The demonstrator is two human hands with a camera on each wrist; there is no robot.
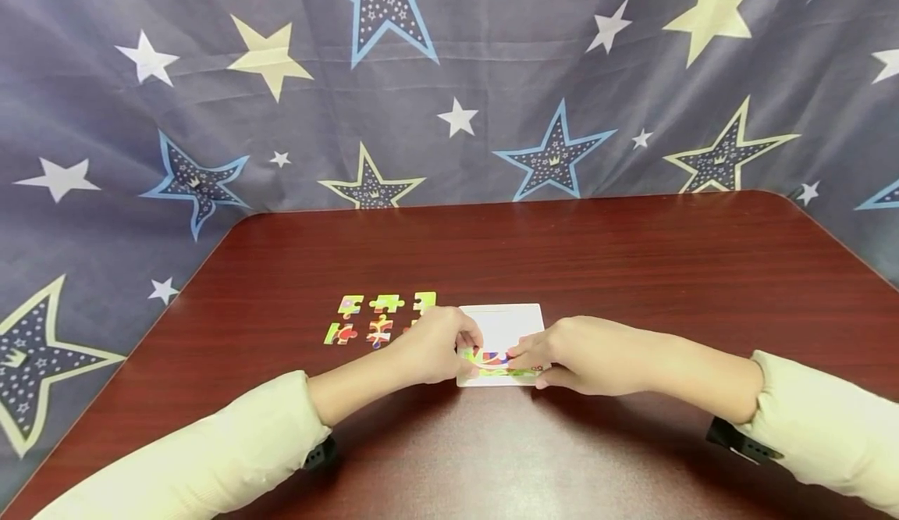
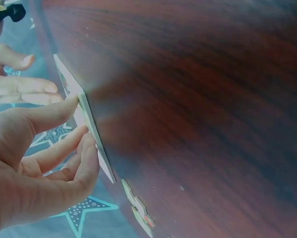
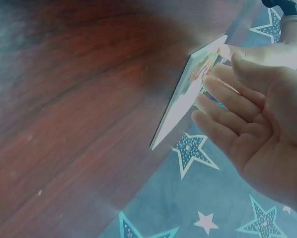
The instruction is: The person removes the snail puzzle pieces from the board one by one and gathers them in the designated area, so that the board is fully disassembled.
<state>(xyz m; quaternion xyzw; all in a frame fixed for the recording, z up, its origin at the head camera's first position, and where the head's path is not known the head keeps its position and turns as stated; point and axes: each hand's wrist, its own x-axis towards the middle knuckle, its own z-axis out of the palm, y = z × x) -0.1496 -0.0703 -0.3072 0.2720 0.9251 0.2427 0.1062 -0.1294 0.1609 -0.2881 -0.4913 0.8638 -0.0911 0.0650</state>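
A white puzzle tray (image 1: 507,326) lies flat on the table, with colourful jigsaw pieces (image 1: 495,359) along its near side. My left hand (image 1: 437,346) is at the tray's left side. Its thumb and curled fingers pinch a green-edged puzzle piece (image 1: 467,354) at the near left, mostly hidden by the fingers. From the right, my right hand (image 1: 588,354) reaches over the tray, its fairly straight fingertips touching the pieces there. In the right wrist view, the right palm (image 3: 282,124) shows with nothing in it.
Several loose jigsaw pieces (image 1: 380,331) lie in two rows left of the tray, some partly behind the left hand. The dark red wooden table (image 1: 562,254) reaches back to a grey curtain (image 1: 421,83) printed with stars. Dark bands (image 1: 744,442) sit at both wrists.
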